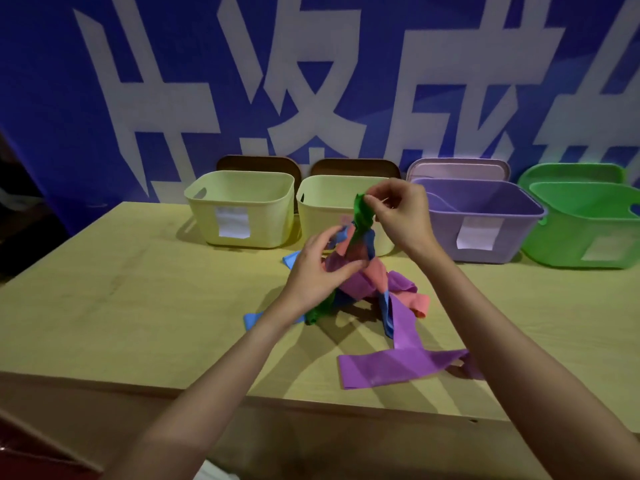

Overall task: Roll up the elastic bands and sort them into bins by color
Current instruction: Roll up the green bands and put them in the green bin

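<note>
Above the tabletop [138,306], our right hand [398,213] pinching the green band [362,216], left hand [315,268] gripping the tangled bands [367,282], green bin [585,230] cut off.

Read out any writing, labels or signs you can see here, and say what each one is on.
Blue backdrop banner: large white Chinese characters, cropped, one reads "成".
White paper labels on the left pale yellow plastic bin, purple plastic bin and green plastic bin: no writing legible.

Right hand [401,216] pinches green band [362,216]; left hand [318,268] grips tangled bands [363,282].
</note>
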`<state>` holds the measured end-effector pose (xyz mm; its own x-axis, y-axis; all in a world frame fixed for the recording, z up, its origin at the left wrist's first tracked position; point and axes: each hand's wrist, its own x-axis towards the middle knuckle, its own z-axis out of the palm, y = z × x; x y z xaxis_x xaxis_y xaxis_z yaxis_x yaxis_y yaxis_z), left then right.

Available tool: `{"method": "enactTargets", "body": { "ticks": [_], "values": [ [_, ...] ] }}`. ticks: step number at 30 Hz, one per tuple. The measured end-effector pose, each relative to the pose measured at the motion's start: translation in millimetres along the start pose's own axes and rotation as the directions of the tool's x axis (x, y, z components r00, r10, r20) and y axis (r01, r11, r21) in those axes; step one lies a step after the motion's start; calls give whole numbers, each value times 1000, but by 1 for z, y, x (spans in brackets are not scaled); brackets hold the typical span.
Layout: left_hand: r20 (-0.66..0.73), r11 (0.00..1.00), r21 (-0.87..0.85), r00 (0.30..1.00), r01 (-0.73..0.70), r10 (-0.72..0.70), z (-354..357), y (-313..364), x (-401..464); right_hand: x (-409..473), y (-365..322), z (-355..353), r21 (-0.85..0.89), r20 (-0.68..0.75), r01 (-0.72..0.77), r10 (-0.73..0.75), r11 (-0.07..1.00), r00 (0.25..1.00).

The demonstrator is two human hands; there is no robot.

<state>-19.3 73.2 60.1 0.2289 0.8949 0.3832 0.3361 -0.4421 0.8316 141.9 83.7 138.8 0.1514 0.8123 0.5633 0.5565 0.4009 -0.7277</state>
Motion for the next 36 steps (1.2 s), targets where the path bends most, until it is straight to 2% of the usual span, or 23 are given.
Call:
{"method": "enactTargets", "body": {
  "ticks": [4, 7, 11, 15, 19, 22, 27, 30, 32, 34, 36],
  "values": [
    [-137, 1000, 7, 990, -13, 13, 10, -7, 8, -5, 7, -4, 25, -6, -44, 44, 999, 999],
    [-147, 1000, 17, 989, 14, -11, 7, -10, 13, -12, 15, -9, 32, -37, -71, 72, 997, 997],
    [-85, 975, -150, 981, 161, -175, -1, -8, 26, -20, 24, -9, 45, -129, -85, 90, 995, 988],
    [-53, 886, -330, 931, 325, -361, -8, -11, 34, -23, 32, -10, 69, -150, -110, 120, 991, 981],
    [-57, 797, -386, 850, 464, -523, -6, -15, 35, -33, 23, -15, 168, -203, -25, 59, 986, 977],
    [-53, 743, -435, 809, 509, -585, -3, -18, 34, -41, 14, -18, 254, -262, 41, 28, 966, 965],
    [-53, 736, -410, 792, 538, -608, -5, -22, 35, -44, 9, -21, 235, -424, 147, -35, 961, 905],
    [-74, 740, -401, 786, 540, -614, -7, -22, 37, -44, 5, -23, 186, -575, 202, -60, 962, 816],
    [-97, 753, -348, 777, 559, -622, -9, -30, 39, -41, 2, -31, 226, -630, 207, -19, 952, 777],
    [-102, 768, -241, 771, 593, -628, -14, -38, 40, -36, 2, -43, 234, -570, 157, 4, 959, 822],
    [-28, 763, -183, 772, 620, -635, -20, -45, 41, -31, 4, -55, 198, -392, 84, 0, 977, 920]
  ]
}}
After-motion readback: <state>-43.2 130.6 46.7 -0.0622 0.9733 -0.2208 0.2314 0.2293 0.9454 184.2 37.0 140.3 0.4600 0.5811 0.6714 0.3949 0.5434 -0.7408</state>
